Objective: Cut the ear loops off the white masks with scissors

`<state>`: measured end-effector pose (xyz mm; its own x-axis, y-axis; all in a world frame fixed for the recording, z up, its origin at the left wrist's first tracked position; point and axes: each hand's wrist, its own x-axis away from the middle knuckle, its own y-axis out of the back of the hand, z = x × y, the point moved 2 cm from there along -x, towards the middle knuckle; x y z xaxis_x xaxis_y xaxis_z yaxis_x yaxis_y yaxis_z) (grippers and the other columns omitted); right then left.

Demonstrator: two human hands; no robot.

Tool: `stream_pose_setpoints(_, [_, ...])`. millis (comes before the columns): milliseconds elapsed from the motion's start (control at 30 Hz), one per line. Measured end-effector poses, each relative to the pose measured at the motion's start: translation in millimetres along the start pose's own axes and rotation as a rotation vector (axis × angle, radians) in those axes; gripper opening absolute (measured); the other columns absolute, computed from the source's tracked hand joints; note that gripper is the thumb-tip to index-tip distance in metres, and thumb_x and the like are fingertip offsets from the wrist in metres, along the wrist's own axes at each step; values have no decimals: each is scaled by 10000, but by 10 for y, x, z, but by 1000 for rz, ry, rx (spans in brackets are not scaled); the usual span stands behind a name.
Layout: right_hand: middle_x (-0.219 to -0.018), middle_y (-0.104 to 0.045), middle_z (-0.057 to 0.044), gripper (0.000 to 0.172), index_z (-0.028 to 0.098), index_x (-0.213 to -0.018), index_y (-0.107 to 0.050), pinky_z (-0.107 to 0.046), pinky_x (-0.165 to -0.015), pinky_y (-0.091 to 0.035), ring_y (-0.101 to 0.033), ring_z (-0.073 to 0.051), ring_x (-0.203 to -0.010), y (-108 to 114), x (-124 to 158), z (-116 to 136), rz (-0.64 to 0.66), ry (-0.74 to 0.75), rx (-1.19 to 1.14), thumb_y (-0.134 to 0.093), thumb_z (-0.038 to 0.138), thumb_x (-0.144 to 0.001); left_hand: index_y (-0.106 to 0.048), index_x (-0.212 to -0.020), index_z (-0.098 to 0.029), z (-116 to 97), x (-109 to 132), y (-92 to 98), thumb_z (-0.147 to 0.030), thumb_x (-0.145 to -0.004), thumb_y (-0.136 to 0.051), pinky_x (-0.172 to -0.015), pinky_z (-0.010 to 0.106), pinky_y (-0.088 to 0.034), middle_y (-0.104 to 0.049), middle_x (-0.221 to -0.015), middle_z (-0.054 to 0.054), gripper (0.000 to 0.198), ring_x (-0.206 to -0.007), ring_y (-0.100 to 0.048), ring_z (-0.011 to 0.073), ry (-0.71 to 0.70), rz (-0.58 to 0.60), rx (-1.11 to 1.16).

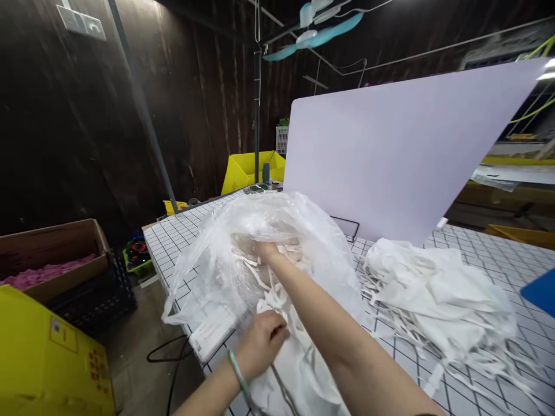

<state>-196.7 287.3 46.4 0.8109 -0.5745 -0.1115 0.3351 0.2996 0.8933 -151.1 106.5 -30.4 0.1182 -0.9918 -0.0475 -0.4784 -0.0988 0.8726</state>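
Where the nearest cloth lies: at six o'clock from the clear plastic bag, which marks the dial's centre; limp white cloth pieces reach up to its mouth, straps trailing among the folds.

Handling of the cloth: probably light, soft and hard to damage; loose straps seem likeliest to tangle.

Left hand: over this cloth, the left hand, with a pale green bracelet at the wrist; fingers curled towards the thumb, though whether they pinch cloth cannot be told.

Strapped heap: between three and four o'clock, a white heap of similar cloth on the grid-covered desk; a hold through several folded layers should be surer than one on the straps.

Bag film: thin, crumpled, probably slippery and easily torn; best taken by a gathered stretch of rim.

Right hand: inside the bag's mouth, the right hand among pale strapped contents; with the fingers hidden, spread or pinching cannot be told.

White panel: between one and two o'clock, a smooth panel standing beyond the heap, apparently stiff.

Yellow bin: at twelve o'clock, a yellow bin beyond the bag.
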Motion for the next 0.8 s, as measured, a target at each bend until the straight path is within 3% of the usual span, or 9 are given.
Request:
stream_pose_setpoints(100, [-1276, -632, -99, 314, 173, -1254, -617, -435, -927, -564, -649, -232, -1098, -14, 427, -74, 59, 27, 19, -616, 339, -987, -631, -802, -180, -30, 208, -27, -218, -889, -646, -684, 214, -521, -673, -831, 12, 96, -747, -646, 136, -45, -23, 199])
stream_pose_setpoints(200, [-1085, -703, -108, 192, 146, -1002, -744, -334, -908, -533, -668, -206, -1013, 32, 1197, -182, 140, 101, 15, -581, 99, -914, -604, -915, -181, 86, 217, 136, -184, -930, -513, -802, 273, -550, -643, -1010, 73, 93, -917, -650, 179, 2, -345, 288])
stream_pose_setpoints(267, [-859, -723, -55, 205, 186, -772, -769, -269, -735, -527, -678, -177, -796, 68, 1788, -247, 245, 147, 6, -636, 32, -747, -606, -1024, -170, 174, 92, 240, -101, -921, -430, -985, 336, -513, -606, -1198, 128, 215, -1168, -593, 226, 42, -456, 71])
stream_pose_setpoints(367, [-706, -713, -4, 211, 244, -690, -776, -246, -554, -445, -630, -157, -606, 142, 2480, -310, 490, 167, -77, -666, 69, -647, -579, -1271, -166, 299, -243, 313, -11, -834, -478, -1196, 445, -331, -476, -1485, 148, 474, -1446, -370, 302, 74, -342, -292])
stream_pose_setpoints(433, [-722, -737, 16, 189, 277, -776, -803, -247, -520, -408, -630, -159, -587, 234, 2661, -305, 651, 164, -113, -729, 153, -653, -546, -1351, -156, 388, -468, 349, 18, -821, -479, -1208, 507, -283, -473, -1503, 164, 562, -1448, -364, 337, 111, -292, -365])
stream_pose_setpoints(500, [-762, -761, 23, 184, 287, -872, -811, -243, -527, -412, -650, -161, -609, 345, 2578, -257, 723, 160, -134, -787, 289, -689, -556, -1338, -121, 463, -635, 393, 31, -860, -412, -1168, 534, -315, -557, -1396, 204, 521, -1357, -463, 340, 143, -282, -383])
stream_pose_setpoints(567, [-799, -774, 6, 175, 261, -906, -805, -242, -569, -448, -675, -165, -664, 434, 2272, -193, 627, 135, -145, -753, 362, -772, -597, -1254, -104, 504, -723, 442, 19, -902, -353, -1105, 524, -373, -625, -1257, 212, 446, -1246, -536, 326, 156, -268, -402])
stream_pose_setpoints(667, [-915, -786, -69, 176, 191, -917, -789, -285, -696, -506, -707, -206, -803, 468, 1611, -145, 343, 51, -102, -623, 218, -867, -642, -1061, -137, 490, -714, 516, 2, -904, -393, -1025, 470, -433, -663, -1108, 172, 326, -1143, -567, 301, 136, -241, -400])
stream_pose_setpoints(800, [-1105, -774, -106, 283, 177, -1046, -774, -353, -918, -524, -713, -278, -1033, 529, 768, -187, 215, 0, -107, -673, 111, -790, -617, -909, -171, 373, -512, 586, 15, -854, -464, -950, 382, -483, -659, -986, 109, 246, -1015, -610, 256, 72, -215, -331])
